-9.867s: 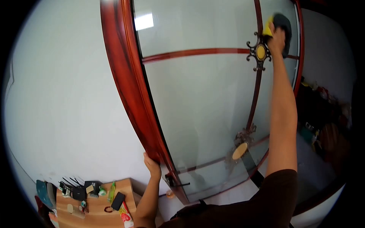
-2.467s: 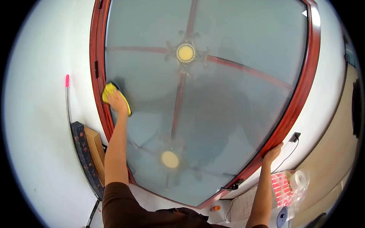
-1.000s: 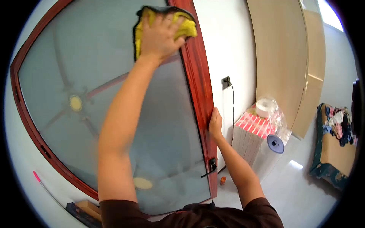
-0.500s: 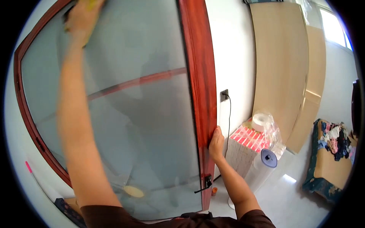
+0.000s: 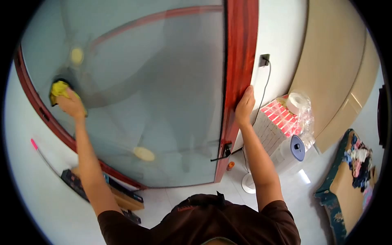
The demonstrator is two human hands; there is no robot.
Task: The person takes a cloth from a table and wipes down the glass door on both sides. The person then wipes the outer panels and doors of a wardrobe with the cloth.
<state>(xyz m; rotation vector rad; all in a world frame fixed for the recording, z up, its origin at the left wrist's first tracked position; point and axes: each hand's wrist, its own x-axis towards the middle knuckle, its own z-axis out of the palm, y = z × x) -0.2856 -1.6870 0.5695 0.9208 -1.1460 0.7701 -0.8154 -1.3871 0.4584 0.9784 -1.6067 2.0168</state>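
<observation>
1. Nearest, at 1 o'clock, the right hand [image 5: 245, 106] clasps the outer edge of the red door frame [image 5: 241, 61], thumb up. If that hold slackens while the other arm pushes, I judge the door could swing; pressed back to the white wall, it could pinch the fingers.

2. Just below the hand, at 12 to 1, the black door handle [image 5: 220, 153] juts inward and could catch a sleeve leaning close.

3. Farther out, at 10 to 11, the left hand [image 5: 71, 105] grasps the yellow, dark-edged cloth [image 5: 60, 88] against the frosted glass [image 5: 155, 102], near the hinge side. Its palm is hidden, so I cannot tell how firm the hold is; a loose one might let the cloth slip.

4. On the floor at 1, an orange object [image 5: 230, 165] stands near the door's lower corner; a moving door could knock it.

5. Beyond, at 1 to 2, a hanging cord [image 5: 267, 79] and a wrapped box [image 5: 281, 118] sit near the edge; a careless right elbow might snag the cord.
</observation>
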